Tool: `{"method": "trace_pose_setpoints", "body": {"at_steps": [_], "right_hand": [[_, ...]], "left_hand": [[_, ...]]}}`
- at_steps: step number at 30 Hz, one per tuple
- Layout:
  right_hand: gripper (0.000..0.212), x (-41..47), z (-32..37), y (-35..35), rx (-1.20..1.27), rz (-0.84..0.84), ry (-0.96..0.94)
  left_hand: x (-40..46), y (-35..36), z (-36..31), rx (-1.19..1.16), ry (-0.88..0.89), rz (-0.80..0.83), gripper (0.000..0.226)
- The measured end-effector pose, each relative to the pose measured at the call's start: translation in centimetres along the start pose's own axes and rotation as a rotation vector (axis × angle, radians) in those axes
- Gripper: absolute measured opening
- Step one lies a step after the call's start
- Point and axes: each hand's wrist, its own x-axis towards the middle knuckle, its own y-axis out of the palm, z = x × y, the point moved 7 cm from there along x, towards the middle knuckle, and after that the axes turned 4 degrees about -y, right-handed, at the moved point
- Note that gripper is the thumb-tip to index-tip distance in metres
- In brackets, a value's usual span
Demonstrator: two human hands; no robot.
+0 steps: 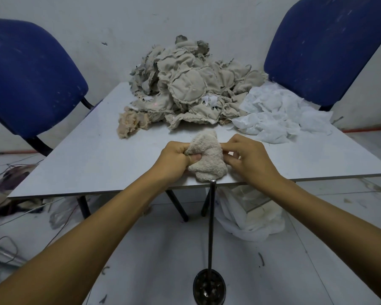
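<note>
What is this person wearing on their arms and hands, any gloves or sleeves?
Nothing that shows. The left hand and right hand are bare, without gloves or visible rings. The left forearm and right forearm are bare to the picture's edge: no sleeve, watch or bracelet.

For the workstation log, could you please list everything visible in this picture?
fluffy piece: one, cream, table's near edge, between both hands
fabric pile: one, grey-beige, table's far side
scraps: one heap, white, right of the pile
stuffing tuft: one, beige, left of the pile
table: one, pale grey, centre
left chair: one, blue, beside table
right chair: one, blue, beside table
rod: one, black, upright on floor stand
bag: one, white, under table
left hand: one, grip on fluffy piece
right hand: one, grip on fluffy piece
</note>
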Motion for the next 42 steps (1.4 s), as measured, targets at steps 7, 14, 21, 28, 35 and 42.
{"method": "trace_pose_setpoints", "body": {"at_steps": [7, 14, 21, 28, 35, 42], "right_hand": [[0.025, 0.2, 0.4, 0.1, 0.119, 0.044, 0.026], [0.014, 0.4, -0.6, 0.2, 0.072, 0.051, 0.133], [0.015, 0.8, -0.5, 0.8, -0.104, 0.186, 0.113], [0.027, 0.4, -1.9, 0.0, 0.168, -0.051, 0.289], [0.027, -0.3, -2.0, -0.8, 0.325, -0.184, 0.340], [0.018, -0.8, -6.1, -3.5, 0.299, -0.363, 0.556]], "left_hand": [[0.3, 0.0, -0.1, 0.069, 0.040, -0.020, 0.036], [1.0, -0.3, -0.2, 0.155, 0.040, 0.000, 0.032], [0.5, 0.2, -0.8, 0.247, 0.150, -0.046, 0.023], [0.7, -1.7, -1.2, 0.352, 0.150, -0.141, 0.026], [0.8, -3.1, -0.8, 0.450, 0.115, -0.201, 0.032], [0.9, -6.8, -0.2, 0.610, 0.010, -0.370, 0.027]]}}
